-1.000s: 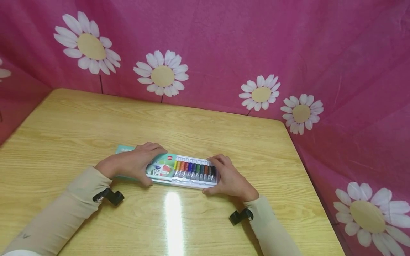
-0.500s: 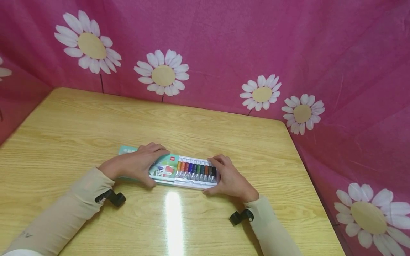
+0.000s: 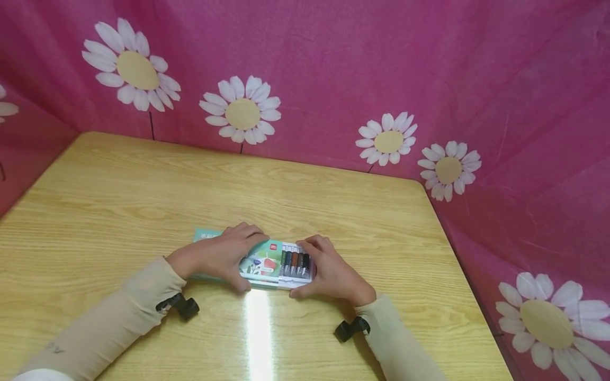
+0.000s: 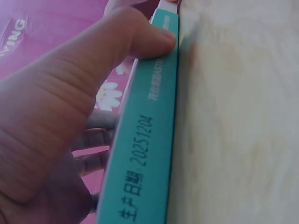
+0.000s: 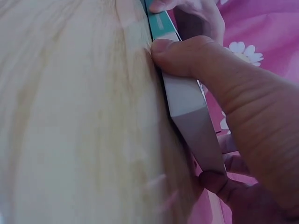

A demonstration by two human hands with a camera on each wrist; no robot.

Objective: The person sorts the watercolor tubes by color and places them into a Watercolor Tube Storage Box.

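A teal paint box sleeve [image 3: 261, 261] lies flat on the wooden table, printed with a flower picture and a small red logo. Out of its right end sticks a white tray [image 3: 286, 283] with several paint tubes [image 3: 299, 262] in dark green, brown and black. My left hand [image 3: 221, 256] grips the sleeve across its width, thumb on the near edge, as the left wrist view also shows. At the tray's right end my right hand [image 3: 333, 272] holds it, thumb on the near white side [image 5: 184, 93]. The tubes further left are hidden inside the sleeve.
The wooden table [image 3: 143, 185] reaches back to a pink cloth [image 3: 310, 63] printed with white daisies. A bright light reflection lies on the tabletop in front of the box. Small black devices [image 3: 186, 307] are strapped at both wrists.
The sleeve has slid right over the tray with my left hand, covering the yellow, red and blue tubes. My right hand has shifted slightly left with the tray; both hands sit a little nearer.
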